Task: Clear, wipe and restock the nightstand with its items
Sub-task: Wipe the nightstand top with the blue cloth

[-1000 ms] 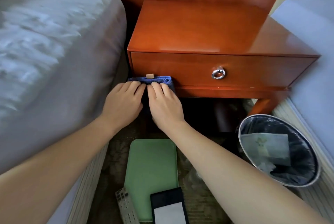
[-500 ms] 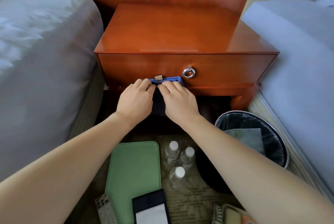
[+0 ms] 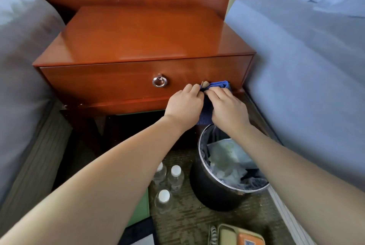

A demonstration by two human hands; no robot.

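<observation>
The red-brown wooden nightstand (image 3: 138, 35) stands between two beds, its top bare and glossy. A blue cloth (image 3: 219, 84) is bunched against the right end of its drawer front (image 3: 98, 84). My left hand (image 3: 184, 103) and my right hand (image 3: 230, 107) sit side by side on the cloth, fingers bent over it and holding it to the wood. A darker fold of the cloth hangs down between the two hands. Three small water bottles (image 3: 175, 177) with white caps stand on the carpet below.
A black bin (image 3: 205, 189) with a liner and paper scraps stands on the floor right under my right wrist. A green tray (image 3: 141, 211) is mostly hidden by my left arm. Beds (image 3: 306, 66) flank both sides. A beige tray (image 3: 227, 233) lies at the bottom edge.
Both hands have slid the cloth along the drawer front from its left end, past the ring pull, to its right end. The view shifted with them.
</observation>
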